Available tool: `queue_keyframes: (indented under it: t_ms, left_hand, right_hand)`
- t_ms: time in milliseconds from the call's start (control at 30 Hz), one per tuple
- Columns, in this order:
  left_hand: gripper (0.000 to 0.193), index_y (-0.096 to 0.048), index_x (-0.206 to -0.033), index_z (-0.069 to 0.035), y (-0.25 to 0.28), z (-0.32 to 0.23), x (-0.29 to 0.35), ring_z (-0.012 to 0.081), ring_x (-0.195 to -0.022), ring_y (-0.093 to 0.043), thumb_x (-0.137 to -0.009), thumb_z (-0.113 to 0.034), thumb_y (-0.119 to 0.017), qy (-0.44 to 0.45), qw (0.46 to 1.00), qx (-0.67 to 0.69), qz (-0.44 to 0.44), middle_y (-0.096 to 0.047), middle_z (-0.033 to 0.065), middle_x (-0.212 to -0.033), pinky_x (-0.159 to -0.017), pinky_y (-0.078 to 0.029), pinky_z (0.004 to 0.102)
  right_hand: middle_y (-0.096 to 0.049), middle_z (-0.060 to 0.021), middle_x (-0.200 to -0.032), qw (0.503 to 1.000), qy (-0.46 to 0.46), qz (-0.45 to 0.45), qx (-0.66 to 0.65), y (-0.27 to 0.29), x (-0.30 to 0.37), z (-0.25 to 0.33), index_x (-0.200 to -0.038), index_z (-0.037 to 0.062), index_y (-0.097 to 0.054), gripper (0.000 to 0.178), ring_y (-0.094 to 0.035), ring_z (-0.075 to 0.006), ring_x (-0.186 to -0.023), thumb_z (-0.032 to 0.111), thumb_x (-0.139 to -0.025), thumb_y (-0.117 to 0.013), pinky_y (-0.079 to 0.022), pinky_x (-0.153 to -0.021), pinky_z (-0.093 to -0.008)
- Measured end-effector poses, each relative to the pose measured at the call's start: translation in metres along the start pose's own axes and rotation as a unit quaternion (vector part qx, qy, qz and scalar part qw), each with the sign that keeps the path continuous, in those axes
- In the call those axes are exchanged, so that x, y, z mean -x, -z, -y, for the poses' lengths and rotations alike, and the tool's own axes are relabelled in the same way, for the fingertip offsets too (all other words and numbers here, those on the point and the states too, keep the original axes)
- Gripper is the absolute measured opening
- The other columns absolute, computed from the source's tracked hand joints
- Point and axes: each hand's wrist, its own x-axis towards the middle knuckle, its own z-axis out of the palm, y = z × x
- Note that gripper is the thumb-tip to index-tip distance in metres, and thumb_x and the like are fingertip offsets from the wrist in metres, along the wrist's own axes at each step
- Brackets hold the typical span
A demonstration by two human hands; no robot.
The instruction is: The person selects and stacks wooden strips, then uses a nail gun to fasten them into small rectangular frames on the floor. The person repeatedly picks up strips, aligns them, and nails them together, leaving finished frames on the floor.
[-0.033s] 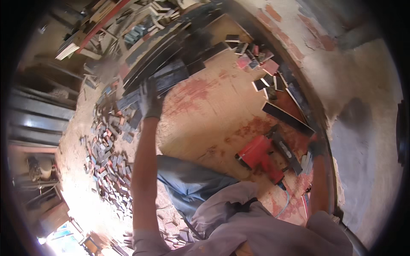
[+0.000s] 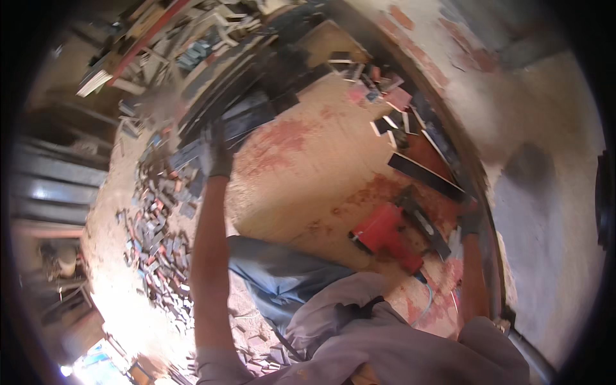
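Note:
My left hand (image 2: 216,154), in a dark glove, lies on the end of a dark board (image 2: 247,115) at the far left of the worktop (image 2: 301,167). Its fingers stretch out over the board, slightly blurred. Far to the right, my right hand (image 2: 470,222), also in a dark glove, is at the worktop's edge beside something small and red. Blur hides its fingers and anything they may hold. Between my hands, nearer the right one, a red nail gun (image 2: 382,231) with a black magazine lies on its side, a thin hose (image 2: 428,301) running from it.
A long dark strip (image 2: 423,174) lies beyond the nail gun. Short offcuts (image 2: 394,96) cluster at the worktop's far right. Many small blocks (image 2: 160,250) litter the floor at left, with a wood scrap pile (image 2: 205,45) behind. A plastered wall (image 2: 532,212) borders the right side.
The whole view has shifted slightly, so most things appear a little farther left. My right hand appears slightly lower on the edge. My left hand stays on the dark board.

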Motion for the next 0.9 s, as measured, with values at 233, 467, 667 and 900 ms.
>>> queue_keyframes:
  t_ms: [233, 467, 667, 900]
  left_hand:
    - [0.054, -0.062, -0.13, -0.015, 0.009, -0.055, 0.024, 0.0388, -0.104, -0.061, -0.08, -0.026, -0.079, -0.142, 0.985, 0.074, -0.061, -0.063, 0.0145, -0.112, -0.085, -0.056, 0.0511]
    - [0.052, -0.062, -0.124, -0.014, 0.032, -0.177, 0.113, 0.0314, -0.11, -0.06, -0.075, -0.025, -0.078, -0.054, 0.961, 0.151, 0.225, -0.064, 0.0085, -0.117, -0.09, -0.051, 0.0481]
    - [0.076, -0.054, -0.14, -0.01, 0.044, -0.192, 0.12, 0.0349, -0.119, -0.055, -0.074, -0.032, -0.085, 0.036, 0.956, 0.212, 0.2, -0.057, 0.0137, -0.13, -0.102, -0.045, 0.0476]
    - [0.095, -0.044, -0.149, -0.007, 0.025, -0.253, 0.087, 0.0364, -0.127, -0.049, -0.07, -0.035, -0.089, 0.002, 0.953, 0.252, 0.171, -0.051, 0.0156, -0.14, -0.106, -0.042, 0.0482]
  right_hand:
    - [-0.073, -0.0131, -0.093, 0.943, -0.038, -0.07, -0.322, 0.129, -0.096, 0.202, -0.104, 0.0074, -0.071, 0.037, -0.071, -0.0331, -0.085, 0.035, -0.082, -0.081, -0.056, -0.077, -0.0436]
    - [-0.073, -0.0127, -0.099, 0.987, -0.031, -0.031, -0.152, 0.098, -0.157, 0.254, -0.11, 0.0119, -0.066, 0.04, -0.071, -0.0347, -0.088, 0.035, -0.079, -0.076, -0.056, -0.077, -0.0475]
    - [-0.064, -0.0103, -0.107, 0.865, 0.352, -0.01, -0.358, 0.129, -0.111, 0.32, -0.106, 0.012, -0.064, 0.029, -0.063, -0.0332, -0.098, 0.015, -0.079, -0.073, -0.052, -0.086, -0.0451]
    - [-0.061, -0.0122, -0.126, 0.853, 0.252, -0.031, -0.457, 0.132, -0.063, 0.315, -0.121, 0.012, -0.064, 0.039, -0.061, -0.0366, -0.108, 0.017, -0.083, -0.075, -0.051, -0.09, -0.0491]
